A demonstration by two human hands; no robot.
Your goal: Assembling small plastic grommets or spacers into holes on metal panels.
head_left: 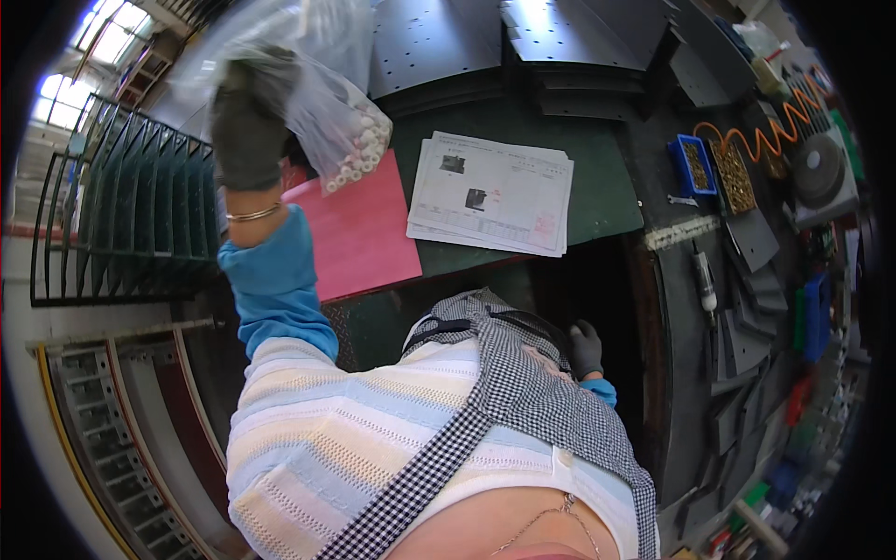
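Note:
My left hand [250,121], in a dark grey-green work glove, is raised at the upper left with its fingers closed on a clear plastic bag [322,103]. Small white round pieces [364,149] with holes lie bunched in the bag's lower corner. The bag hangs over a pink sheet [359,233] at the table's left end. Down by the right side of my checked apron, my right hand [586,349] wears a grey glove; its fingers are partly hidden, and I see nothing in it.
Printed drawing sheets [490,196] lie on the green tabletop [597,177]. Dark metal panels [434,47] are stacked behind. A black wire rack [131,205] stands left. The right bench holds a blue bin [693,166] of small parts, a wrench [682,200], a coiled orange hose [775,126] and metal plates.

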